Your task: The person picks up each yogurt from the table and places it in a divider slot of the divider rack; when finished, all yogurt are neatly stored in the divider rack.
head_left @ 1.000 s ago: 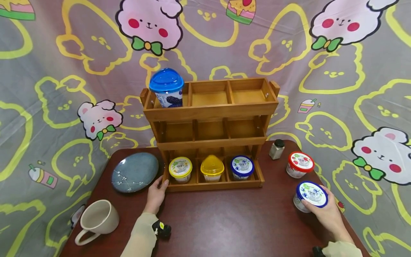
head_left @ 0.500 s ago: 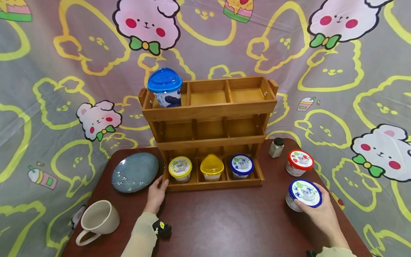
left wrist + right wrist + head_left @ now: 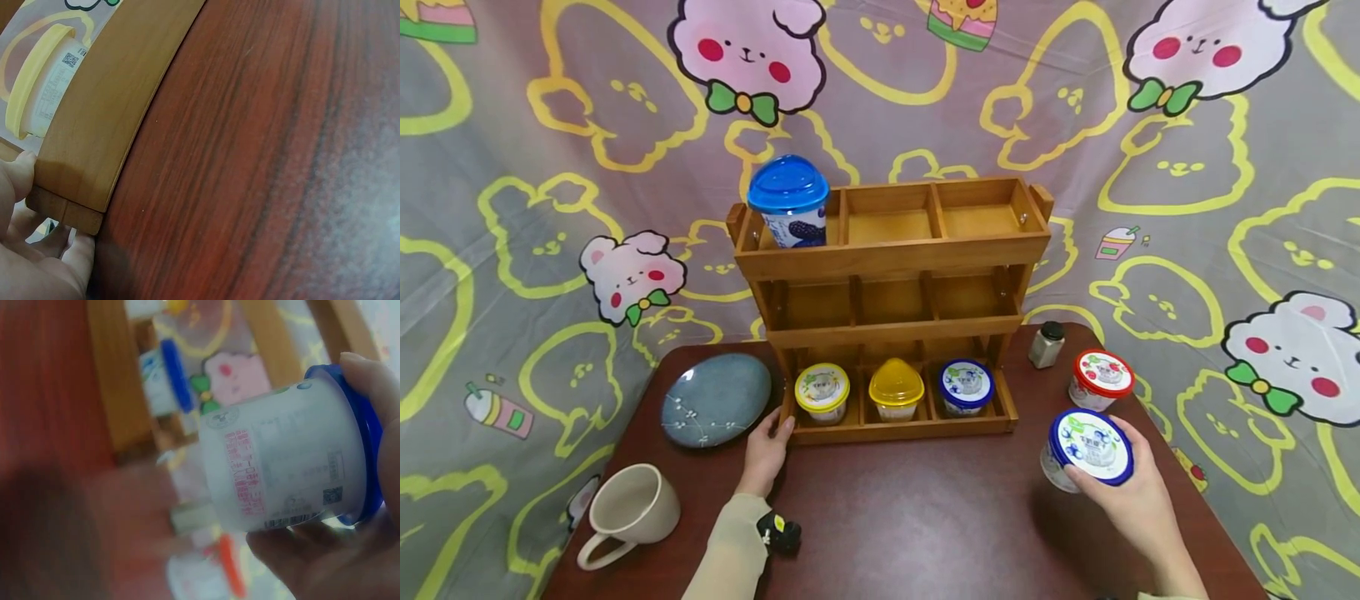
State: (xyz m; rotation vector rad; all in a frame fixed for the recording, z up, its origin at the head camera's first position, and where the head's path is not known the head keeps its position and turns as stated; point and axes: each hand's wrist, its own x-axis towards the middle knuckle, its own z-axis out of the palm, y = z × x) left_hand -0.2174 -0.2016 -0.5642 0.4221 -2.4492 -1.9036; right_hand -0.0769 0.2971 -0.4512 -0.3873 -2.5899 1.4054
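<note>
My right hand grips a blue-lidded yogurt cup by its lid, tilted and lifted above the table's right side; the right wrist view shows its white printed side. At the left, my left hand holds the lower corner of a three-tier wooden rack, thumb and fingers on either side of the corner. On the rack's bottom tier stand a yellow-lidded cup, a cup with a domed yellow lid and another blue-lidded cup. A tall blue-lidded cup occupies the top left compartment.
A red-lidded cup and a small black-capped jar stand right of the rack. Left of it lie a blue-grey plate and a beige mug. Patterned cloth hangs behind the table.
My right hand has carried the blue-lidded yogurt cup leftward and a little up, away from the table's right edge. The left hand stays at the rack's corner.
</note>
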